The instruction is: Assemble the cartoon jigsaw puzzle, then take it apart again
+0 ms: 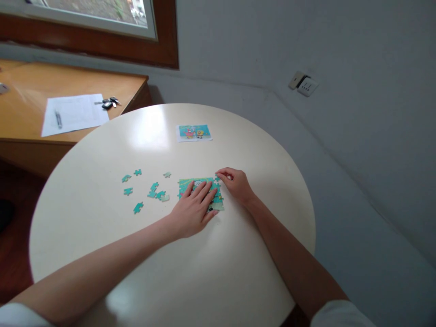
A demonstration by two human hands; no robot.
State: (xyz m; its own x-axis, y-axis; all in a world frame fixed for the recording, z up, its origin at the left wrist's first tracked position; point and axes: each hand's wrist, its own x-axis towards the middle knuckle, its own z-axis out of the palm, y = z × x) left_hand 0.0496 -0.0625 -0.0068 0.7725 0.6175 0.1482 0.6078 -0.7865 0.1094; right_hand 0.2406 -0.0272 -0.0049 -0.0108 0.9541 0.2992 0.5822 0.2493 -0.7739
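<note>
Fingers of the left hand (192,213) lay spread and flat on a partly built jigsaw puzzle (185,184) at the centre of the frame, on a round cream desk (211,272). The right hand (236,184) sat at the puzzle's upper right corner, fingers curled with their tips on a corner piece (218,178); whether it pinched or only pressed could not be told. Loose teal pieces (155,190) lay scattered just left of the puzzle. A cartoon reference picture (193,132) lay further up. At upper left, a wooden desk (27,109) carried a paper sheet (73,113), a pen (58,119) and keys (109,103).
</note>
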